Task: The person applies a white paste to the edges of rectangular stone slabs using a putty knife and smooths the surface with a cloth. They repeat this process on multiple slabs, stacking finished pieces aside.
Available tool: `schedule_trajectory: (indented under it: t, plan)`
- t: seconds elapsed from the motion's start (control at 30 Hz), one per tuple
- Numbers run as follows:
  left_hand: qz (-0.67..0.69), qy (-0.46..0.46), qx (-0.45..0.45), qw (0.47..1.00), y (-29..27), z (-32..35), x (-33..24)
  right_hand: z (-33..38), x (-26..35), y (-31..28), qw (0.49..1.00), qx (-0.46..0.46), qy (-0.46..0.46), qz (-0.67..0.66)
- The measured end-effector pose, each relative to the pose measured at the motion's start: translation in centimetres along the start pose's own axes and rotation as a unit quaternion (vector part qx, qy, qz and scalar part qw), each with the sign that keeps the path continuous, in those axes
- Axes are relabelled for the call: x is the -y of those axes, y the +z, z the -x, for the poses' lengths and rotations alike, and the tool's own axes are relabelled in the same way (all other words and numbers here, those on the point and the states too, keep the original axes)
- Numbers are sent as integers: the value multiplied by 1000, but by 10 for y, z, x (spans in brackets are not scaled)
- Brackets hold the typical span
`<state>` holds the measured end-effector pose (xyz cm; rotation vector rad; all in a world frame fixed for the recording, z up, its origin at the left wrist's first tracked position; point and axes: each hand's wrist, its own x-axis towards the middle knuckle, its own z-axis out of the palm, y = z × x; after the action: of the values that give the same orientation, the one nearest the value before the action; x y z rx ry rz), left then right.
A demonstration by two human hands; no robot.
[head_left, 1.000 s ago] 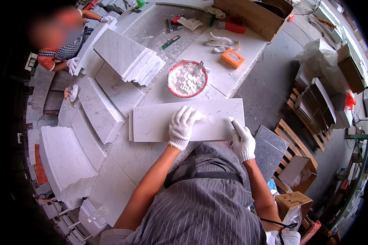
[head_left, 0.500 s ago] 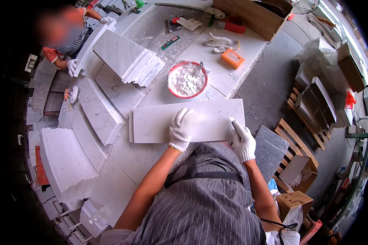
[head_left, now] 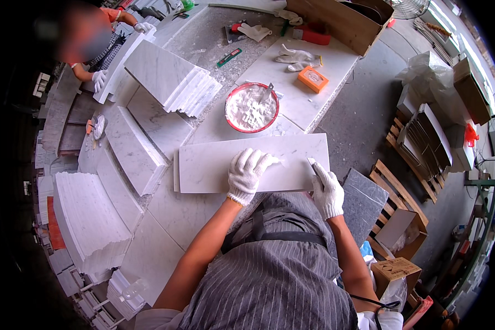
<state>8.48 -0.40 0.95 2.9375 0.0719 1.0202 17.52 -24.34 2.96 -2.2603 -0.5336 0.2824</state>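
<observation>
— Where is the slab they're working on?

— The white marble slab (head_left: 214, 165) lies flat on the tabletop (head_left: 176, 209), straight in front of the person, its long side running left to right, and the near edge against their striped apron.

— And the hands?

— Both wear white knit gloves. The left hand (head_left: 246, 173) rests palm-down on the slab near its middle, fingers curled over something pale. It may be a dab of filler or a rag, but the view is too small to tell. The right hand (head_left: 328, 190) sits at the slab's near right corner, clenched around a small flat blade (head_left: 315, 165) whose tip touches the stone.

— What else is close by?

— Just beyond the slab stands a red bowl (head_left: 252, 107) of white powder or paste, with a scraper stuck in it. Farther back on a second slab lie a spare pair of gloves (head_left: 295, 57) and an orange block (head_left: 313, 78). To the left a stack of marble tiles (head_left: 173, 82) fans out, and another person's gloved hand (head_left: 99, 80) holds a tile at the far left.
</observation>
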Motion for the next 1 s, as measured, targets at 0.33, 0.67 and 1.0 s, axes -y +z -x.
schedule_trajectory:
  t: [0.33,0.67,1.0]
  plan:
    - [-13,18,-20,1000,2,0,2,-1,2,-1,1000,13,22,-7]
    - [-9,23,-14,1000,-1,-2,2,0,-1,2,1000,9,25,-14]
    - [-15,21,-20,999,-3,-3,1,0,-1,5,1000,-21,-8,-6]
